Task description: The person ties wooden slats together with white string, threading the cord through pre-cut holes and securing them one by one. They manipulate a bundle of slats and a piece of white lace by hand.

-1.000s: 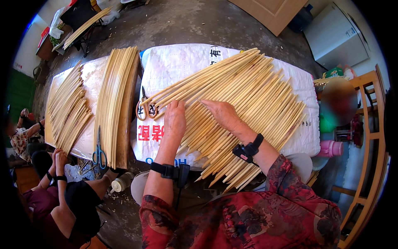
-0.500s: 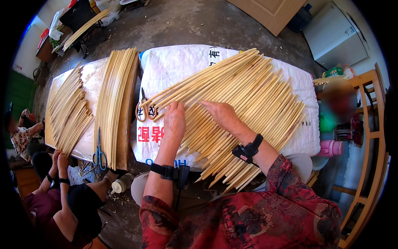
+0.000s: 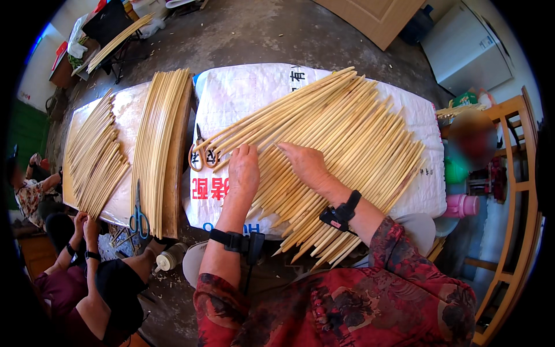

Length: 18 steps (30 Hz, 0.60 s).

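Note:
A wide layer of pale peeled wooden sticks (image 3: pixel 347 150) lies slantwise on a white woven sack sheet (image 3: pixel 231 87) before me. A smaller group of sticks (image 3: pixel 283 107) fans across its upper left side. At the left ends of the sticks, my left hand (image 3: pixel 244 170) is closed, fingertips bunched on a stick. My right hand (image 3: pixel 306 165) lies over the layer, its thumb and forefinger pinched together at a stick; the exact grip is partly hidden. Scissors with brownish handles (image 3: pixel 198 159) lie left of my left hand, partly under stick ends.
Left of me, another table (image 3: pixel 127 98) bears a long bundle of sticks (image 3: pixel 159 127), blue-handled scissors (image 3: pixel 139 220) and a looser pile (image 3: pixel 95 150). A co-worker's hands (image 3: pixel 85 224) touch that pile. A wooden chair (image 3: pixel 520 188) and a pink container (image 3: pixel 462 206) stand at right.
Both my hands stay almost in place, with only a slight shift at the fingertips. The co-worker's hands at the left have moved down a little.

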Each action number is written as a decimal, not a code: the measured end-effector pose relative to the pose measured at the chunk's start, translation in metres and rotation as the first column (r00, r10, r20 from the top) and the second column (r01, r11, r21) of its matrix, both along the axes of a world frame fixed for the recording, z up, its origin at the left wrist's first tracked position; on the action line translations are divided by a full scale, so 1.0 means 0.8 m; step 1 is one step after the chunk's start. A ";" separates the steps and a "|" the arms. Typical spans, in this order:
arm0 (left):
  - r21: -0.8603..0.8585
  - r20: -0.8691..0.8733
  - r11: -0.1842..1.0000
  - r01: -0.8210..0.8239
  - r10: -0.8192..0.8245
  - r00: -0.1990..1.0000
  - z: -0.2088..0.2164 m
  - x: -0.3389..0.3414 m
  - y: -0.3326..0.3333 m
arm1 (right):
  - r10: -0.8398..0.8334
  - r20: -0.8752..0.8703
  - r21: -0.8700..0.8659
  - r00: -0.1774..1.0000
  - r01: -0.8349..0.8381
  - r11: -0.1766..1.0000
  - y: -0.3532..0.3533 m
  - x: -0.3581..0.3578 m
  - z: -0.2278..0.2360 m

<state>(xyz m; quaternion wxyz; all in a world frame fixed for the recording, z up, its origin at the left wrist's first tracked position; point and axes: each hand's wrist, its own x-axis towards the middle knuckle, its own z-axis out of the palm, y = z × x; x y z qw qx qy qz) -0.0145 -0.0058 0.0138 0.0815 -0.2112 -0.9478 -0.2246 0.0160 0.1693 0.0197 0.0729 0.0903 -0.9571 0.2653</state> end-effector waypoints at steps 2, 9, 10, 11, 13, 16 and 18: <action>0.011 0.010 1.000 0.004 -0.004 1.000 -0.002 0.001 -0.001 | -0.026 -0.012 -0.005 1.000 0.026 1.000 -0.002 0.001 -0.001; 0.066 0.021 0.997 0.043 -0.044 0.999 -0.001 0.003 -0.003 | -0.089 0.113 0.008 0.990 0.089 0.996 -0.006 -0.001 0.005; 0.073 0.024 0.996 0.046 -0.048 0.999 0.001 0.004 -0.002 | -0.093 0.126 0.014 0.988 0.092 0.996 -0.006 -0.001 0.005; 0.081 0.027 0.995 0.051 -0.053 0.998 0.003 0.004 -0.001 | -0.098 0.124 0.007 0.987 0.098 0.995 -0.006 -0.002 0.005; 0.062 0.048 0.997 0.046 -0.049 0.998 0.003 0.004 0.000 | -0.107 0.120 -0.006 0.987 0.109 0.994 -0.008 -0.003 0.004; 0.046 0.059 0.998 0.039 -0.041 0.997 0.003 0.004 -0.002 | -0.119 0.135 -0.006 0.984 0.121 0.993 -0.010 -0.004 0.006; 0.060 0.052 0.997 0.044 -0.047 0.998 0.005 0.004 -0.001 | -0.111 0.123 -0.035 0.986 0.116 0.993 -0.010 -0.006 0.006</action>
